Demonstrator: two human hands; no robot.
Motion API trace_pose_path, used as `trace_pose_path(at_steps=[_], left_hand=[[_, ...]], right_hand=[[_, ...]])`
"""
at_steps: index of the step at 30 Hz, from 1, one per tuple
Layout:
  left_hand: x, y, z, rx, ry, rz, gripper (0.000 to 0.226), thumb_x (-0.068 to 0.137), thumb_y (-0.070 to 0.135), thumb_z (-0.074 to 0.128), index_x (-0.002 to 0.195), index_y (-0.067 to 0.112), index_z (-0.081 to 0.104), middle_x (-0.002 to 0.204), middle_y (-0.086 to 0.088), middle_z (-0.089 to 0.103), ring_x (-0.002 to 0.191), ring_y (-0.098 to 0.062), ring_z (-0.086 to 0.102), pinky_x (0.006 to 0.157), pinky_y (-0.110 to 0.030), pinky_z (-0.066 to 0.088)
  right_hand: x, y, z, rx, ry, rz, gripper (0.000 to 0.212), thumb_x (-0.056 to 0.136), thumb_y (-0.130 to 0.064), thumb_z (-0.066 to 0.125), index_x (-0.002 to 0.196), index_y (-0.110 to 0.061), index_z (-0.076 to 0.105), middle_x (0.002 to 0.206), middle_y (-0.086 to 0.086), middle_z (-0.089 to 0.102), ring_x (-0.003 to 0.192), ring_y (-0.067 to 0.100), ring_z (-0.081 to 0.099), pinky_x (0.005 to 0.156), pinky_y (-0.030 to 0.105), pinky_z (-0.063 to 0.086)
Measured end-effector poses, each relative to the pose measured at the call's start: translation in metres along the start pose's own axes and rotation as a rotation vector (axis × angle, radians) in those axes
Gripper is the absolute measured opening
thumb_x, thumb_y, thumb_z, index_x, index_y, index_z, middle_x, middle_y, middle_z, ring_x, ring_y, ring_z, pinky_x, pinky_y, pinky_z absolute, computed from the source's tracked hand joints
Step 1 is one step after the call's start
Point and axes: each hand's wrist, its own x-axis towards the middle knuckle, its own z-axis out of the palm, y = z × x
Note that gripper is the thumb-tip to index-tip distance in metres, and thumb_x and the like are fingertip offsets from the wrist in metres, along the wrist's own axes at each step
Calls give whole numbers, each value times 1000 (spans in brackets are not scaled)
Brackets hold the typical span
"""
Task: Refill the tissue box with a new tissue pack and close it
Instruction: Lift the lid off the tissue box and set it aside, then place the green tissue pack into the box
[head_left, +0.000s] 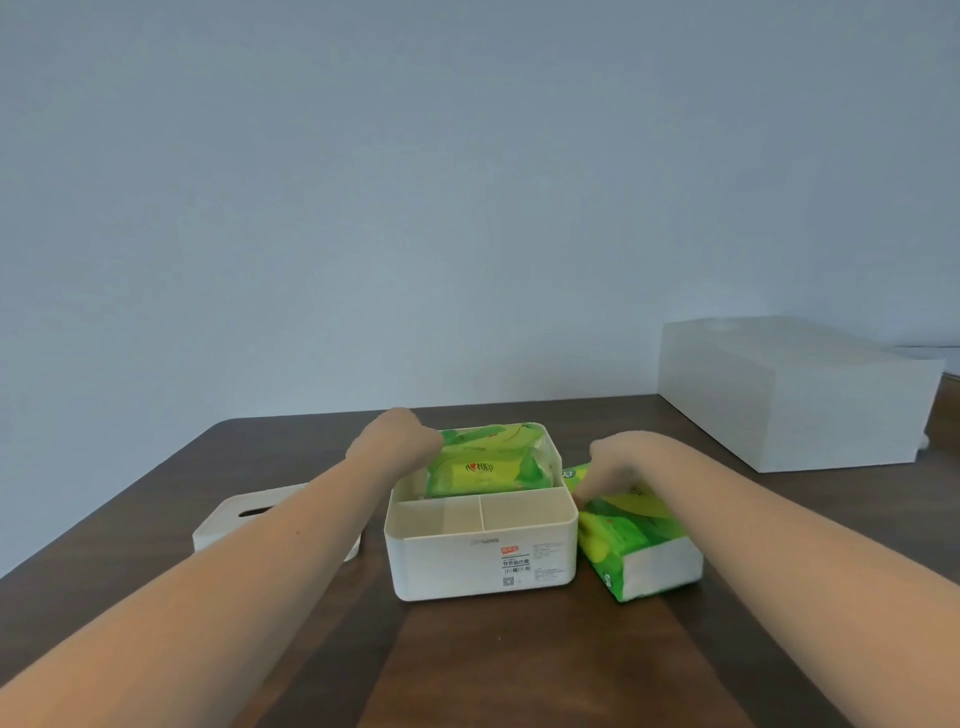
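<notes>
Head view: a cream plastic tissue box (480, 551) stands open on a dark wooden table (519, 665), its two small front compartments bare; in the long rear compartment lies a crumpled green tissue pack (488, 465), slack and part-collapsed, so it looks like the spent one, though that is a judgement. The left hand (397, 439) is at the rear left corner of the box, knuckles up, apparently closed on the end of that crumpled pack; the fingers are hidden behind the back of the hand, so whether they pinch or merely press cannot be told. The right hand (613, 465) rests on the far end of a full green tissue pack (636, 540), which lies on the table touching the right wall of the box, white tissue showing at its near end; the fingers curl down over the wrapper, seemingly gripping, but the tips are blurred. The lid (244, 514), pale with a dark slot, lies left of the box, partly behind the left forearm; a large white box (789, 395) sits well apart at the far right.

The step in hand appears to be the swap: old pack out, new one in; next the rear compartment must be emptied, the full pack lowered flat into it, then the lid fetched and seated.
</notes>
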Motion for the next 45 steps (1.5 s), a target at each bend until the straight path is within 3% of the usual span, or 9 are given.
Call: trace_pose_path(at_steps=[4, 13, 23, 26, 31, 33, 36, 41, 45], left_hand=[[2, 1, -9, -227, 83, 2, 11, 78, 6, 44, 68, 12, 43, 65, -2, 41, 63, -24, 37, 58, -28, 29], [22, -18, -33, -686, 376, 23, 22, 88, 13, 50, 66, 15, 44, 63, -1, 45, 61, -22, 40, 54, -28, 31], [66, -64, -28, -509, 487, -70, 16, 90, 21, 57, 82, 8, 60, 73, -7, 56, 74, -29, 52, 51, -26, 34], [79, -78, -20, -483, 448, -102, 17, 90, 21, 57, 81, 8, 62, 77, -11, 62, 74, -28, 54, 50, -24, 33], [92, -92, -9, -529, 350, -136, 20, 91, 17, 56, 71, 13, 55, 57, -3, 60, 67, -27, 60, 53, -24, 39], [98, -96, -6, -530, 308, -152, 18, 91, 11, 56, 73, 13, 56, 58, -1, 59, 66, -27, 65, 66, -31, 51], [106, -103, -4, -505, 275, -168, 17, 85, -1, 54, 76, 11, 61, 73, -7, 64, 88, -33, 71, 87, -45, 58], [111, -109, 6, -458, 261, -171, 18, 82, -4, 53, 86, 9, 65, 96, -15, 73, 96, -32, 66, 71, -35, 50], [113, -114, 11, -448, 262, -198, 24, 81, -1, 53, 99, 5, 67, 106, -15, 70, 88, -27, 55, 75, -35, 47]], right_hand=[[8, 0, 8, -10, -8, 10, 101, 74, -47, 72, 153, -18, 16, 155, 9, 33, 133, 31, 45, 101, 41, 45], [19, 5, 2, 145, 204, 73, 101, 57, -39, 74, 146, -28, 27, 142, 15, 41, 127, 38, 44, 99, 49, 47], [12, -15, -63, 380, 555, -105, 107, 64, -38, 75, 150, -32, 13, 147, 11, 32, 134, 37, 37, 105, 50, 41], [6, -35, -73, 331, 536, -287, 110, 66, -37, 78, 152, -31, 12, 151, 9, 30, 136, 34, 37, 107, 49, 40], [-2, -70, -68, 130, 411, -572, 108, 71, -35, 80, 153, -29, 11, 155, 4, 26, 141, 26, 31, 113, 41, 35], [-4, -80, -63, 60, 349, -651, 107, 72, -34, 80, 153, -30, 11, 157, 1, 25, 142, 23, 29, 114, 39, 33], [-2, -89, -58, -40, 274, -730, 105, 73, -32, 80, 153, -31, 12, 156, -2, 25, 142, 20, 28, 116, 38, 30], [9, -99, -48, -208, 215, -782, 105, 73, -31, 80, 153, -33, 12, 153, -1, 28, 141, 21, 30, 115, 41, 30], [18, -97, -40, -237, 140, -765, 105, 74, -33, 80, 151, -42, 9, 157, -4, 21, 144, 21, 24, 117, 44, 28]])
